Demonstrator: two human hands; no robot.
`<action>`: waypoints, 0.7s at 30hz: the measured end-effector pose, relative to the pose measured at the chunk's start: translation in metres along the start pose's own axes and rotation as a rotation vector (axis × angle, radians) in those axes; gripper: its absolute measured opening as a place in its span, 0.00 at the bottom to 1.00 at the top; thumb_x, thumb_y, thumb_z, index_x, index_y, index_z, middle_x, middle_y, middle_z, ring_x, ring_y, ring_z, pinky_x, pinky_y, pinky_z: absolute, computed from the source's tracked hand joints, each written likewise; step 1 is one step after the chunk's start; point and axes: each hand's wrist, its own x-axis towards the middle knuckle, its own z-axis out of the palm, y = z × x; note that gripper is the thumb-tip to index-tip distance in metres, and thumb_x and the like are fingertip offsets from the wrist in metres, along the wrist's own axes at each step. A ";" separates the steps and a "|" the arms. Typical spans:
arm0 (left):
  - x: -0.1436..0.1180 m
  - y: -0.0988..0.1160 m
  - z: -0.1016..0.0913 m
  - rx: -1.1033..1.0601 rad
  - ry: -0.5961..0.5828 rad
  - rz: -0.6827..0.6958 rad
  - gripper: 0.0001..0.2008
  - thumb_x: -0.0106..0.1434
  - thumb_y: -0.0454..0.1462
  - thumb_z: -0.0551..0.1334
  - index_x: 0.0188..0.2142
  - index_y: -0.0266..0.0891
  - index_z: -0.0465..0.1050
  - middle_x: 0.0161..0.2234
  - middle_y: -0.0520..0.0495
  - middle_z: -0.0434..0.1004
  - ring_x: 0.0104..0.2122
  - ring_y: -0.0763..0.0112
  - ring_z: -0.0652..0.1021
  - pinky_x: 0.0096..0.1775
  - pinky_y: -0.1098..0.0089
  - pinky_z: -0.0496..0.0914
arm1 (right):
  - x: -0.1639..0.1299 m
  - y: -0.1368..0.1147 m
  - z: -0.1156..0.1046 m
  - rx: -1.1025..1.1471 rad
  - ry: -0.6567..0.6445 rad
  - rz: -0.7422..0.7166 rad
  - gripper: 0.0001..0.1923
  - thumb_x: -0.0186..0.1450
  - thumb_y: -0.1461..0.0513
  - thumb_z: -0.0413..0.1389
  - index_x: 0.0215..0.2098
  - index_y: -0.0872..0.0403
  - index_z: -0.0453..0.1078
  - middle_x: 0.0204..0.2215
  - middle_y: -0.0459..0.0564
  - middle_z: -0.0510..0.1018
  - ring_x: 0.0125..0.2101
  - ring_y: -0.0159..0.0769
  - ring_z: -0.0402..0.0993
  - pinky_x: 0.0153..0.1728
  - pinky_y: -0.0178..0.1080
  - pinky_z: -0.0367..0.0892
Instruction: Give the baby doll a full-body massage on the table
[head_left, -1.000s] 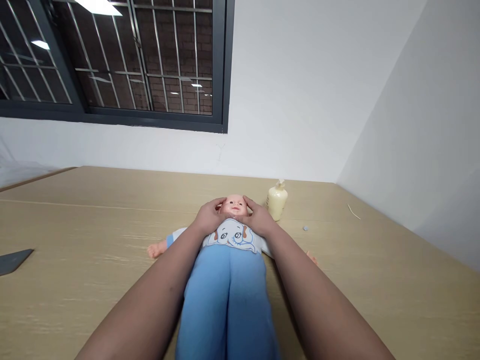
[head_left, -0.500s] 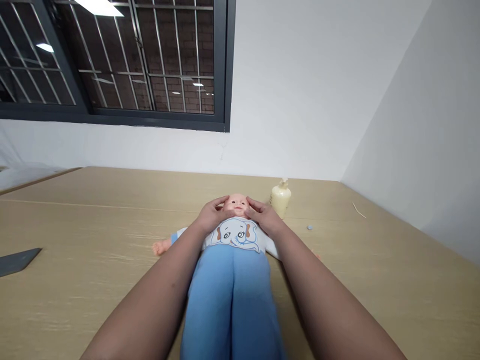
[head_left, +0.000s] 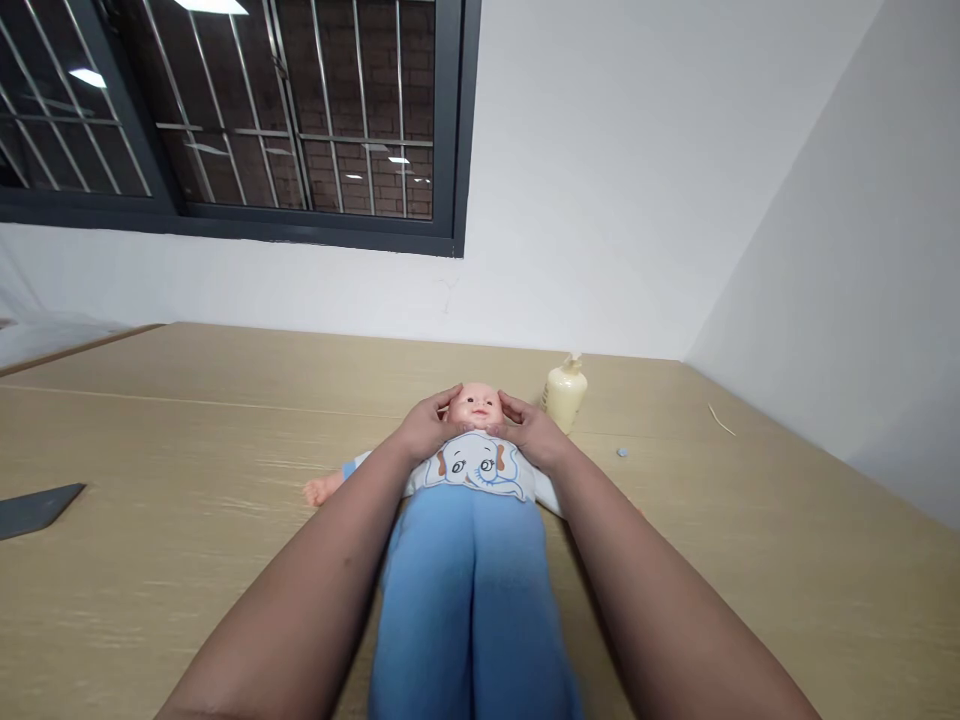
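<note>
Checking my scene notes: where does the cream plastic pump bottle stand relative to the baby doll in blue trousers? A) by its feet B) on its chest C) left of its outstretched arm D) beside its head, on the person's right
D: the cream plastic pump bottle stands on the wooden table just right of the baby doll's head.

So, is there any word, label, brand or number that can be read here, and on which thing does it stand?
None can be read.
Doll's shirt: a cartoon elephant picture only, no letters.
Cream bottle beside the doll's head: no label shows on the side in view.
Dark flat thing at the table's left edge: no marks visible.
The left hand and right hand cup the doll's head and cover no print that shows.
</note>
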 end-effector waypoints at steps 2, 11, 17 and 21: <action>-0.001 -0.001 -0.003 -0.073 -0.024 -0.020 0.49 0.43 0.43 0.80 0.64 0.39 0.67 0.56 0.33 0.77 0.53 0.46 0.77 0.55 0.50 0.70 | -0.001 0.001 -0.004 0.087 -0.058 0.014 0.44 0.51 0.54 0.74 0.64 0.49 0.68 0.65 0.53 0.68 0.65 0.53 0.63 0.66 0.55 0.59; -0.001 0.000 0.002 -0.120 -0.009 -0.034 0.49 0.48 0.45 0.78 0.67 0.42 0.63 0.65 0.35 0.67 0.60 0.46 0.73 0.57 0.55 0.70 | 0.003 0.007 0.002 0.157 -0.022 0.069 0.42 0.56 0.50 0.70 0.65 0.49 0.64 0.63 0.57 0.70 0.60 0.51 0.70 0.61 0.52 0.67; -0.002 0.004 0.006 0.042 -0.067 -0.022 0.51 0.49 0.46 0.78 0.69 0.44 0.59 0.65 0.37 0.67 0.61 0.44 0.71 0.57 0.54 0.71 | 0.005 0.007 0.006 0.006 -0.025 0.120 0.55 0.51 0.51 0.73 0.70 0.46 0.53 0.62 0.59 0.70 0.56 0.52 0.74 0.58 0.54 0.69; -0.002 0.002 0.000 0.061 -0.081 -0.010 0.52 0.50 0.45 0.78 0.70 0.42 0.57 0.66 0.35 0.65 0.62 0.45 0.70 0.59 0.52 0.69 | 0.003 0.004 0.002 -0.022 -0.063 0.101 0.57 0.50 0.53 0.74 0.71 0.46 0.52 0.63 0.58 0.69 0.59 0.53 0.71 0.60 0.55 0.67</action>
